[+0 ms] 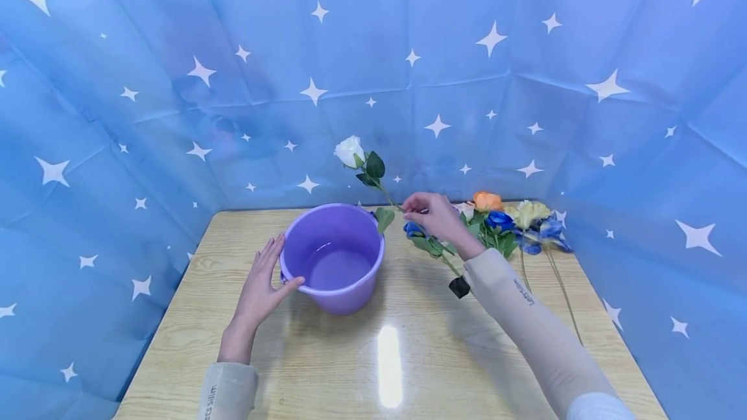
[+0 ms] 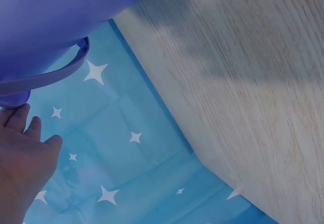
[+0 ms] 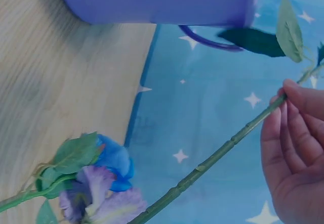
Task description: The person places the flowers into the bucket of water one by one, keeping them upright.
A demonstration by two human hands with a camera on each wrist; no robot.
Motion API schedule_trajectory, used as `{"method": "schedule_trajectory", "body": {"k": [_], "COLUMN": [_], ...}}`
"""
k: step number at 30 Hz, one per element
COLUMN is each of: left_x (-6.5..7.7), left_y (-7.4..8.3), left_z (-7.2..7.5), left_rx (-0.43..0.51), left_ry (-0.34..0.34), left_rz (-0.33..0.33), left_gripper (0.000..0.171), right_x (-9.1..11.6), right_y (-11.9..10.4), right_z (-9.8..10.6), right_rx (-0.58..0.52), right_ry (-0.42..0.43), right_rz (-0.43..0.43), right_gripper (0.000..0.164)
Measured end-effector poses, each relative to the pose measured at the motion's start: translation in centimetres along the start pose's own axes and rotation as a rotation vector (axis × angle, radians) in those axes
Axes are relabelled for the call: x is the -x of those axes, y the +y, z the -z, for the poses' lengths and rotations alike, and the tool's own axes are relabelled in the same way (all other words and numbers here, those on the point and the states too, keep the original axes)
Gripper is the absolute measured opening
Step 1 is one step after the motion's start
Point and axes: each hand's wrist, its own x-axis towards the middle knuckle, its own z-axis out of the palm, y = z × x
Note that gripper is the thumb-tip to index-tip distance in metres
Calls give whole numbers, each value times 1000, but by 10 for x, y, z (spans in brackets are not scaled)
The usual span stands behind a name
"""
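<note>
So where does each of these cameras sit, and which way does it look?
Head: on the person's head, looking forward and down at the purple bucket and white rose; left hand, right hand and sleeves show.
Left wrist: on that wrist, looking at the bucket's handle and the wooden table; left hand shows.
Right wrist: on that wrist, looking at the rose's stem; right hand shows.
Head and right wrist both show the right hand pinching the stem.

The round plastic bucket (image 1: 347, 304) is plain purple. The long-stemmed rose (image 1: 349, 150) is white, and its leaves (image 1: 375, 164) are green. The cloth backdrop (image 1: 362, 37) is blue with white four-pointed stars. The wooden tabletop (image 1: 327, 368) is light brown, finely grained.
</note>
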Motion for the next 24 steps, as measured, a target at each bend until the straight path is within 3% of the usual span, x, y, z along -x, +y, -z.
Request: {"method": "schedule_trajectory", "body": {"k": [9, 24], "left_x": [2, 7], "left_y": [2, 5], "left_z": [0, -4], "left_rx": [42, 98], "left_ry": [9, 61], "left_rz": [33, 65], "left_gripper": [96, 91], "right_x": [-7, -23], "right_y": [-28, -92], "right_z": [4, -12], "right_rx": [-37, -142], "right_ry": [36, 58], "right_rz": [102, 253], "right_gripper": [11, 9]}}
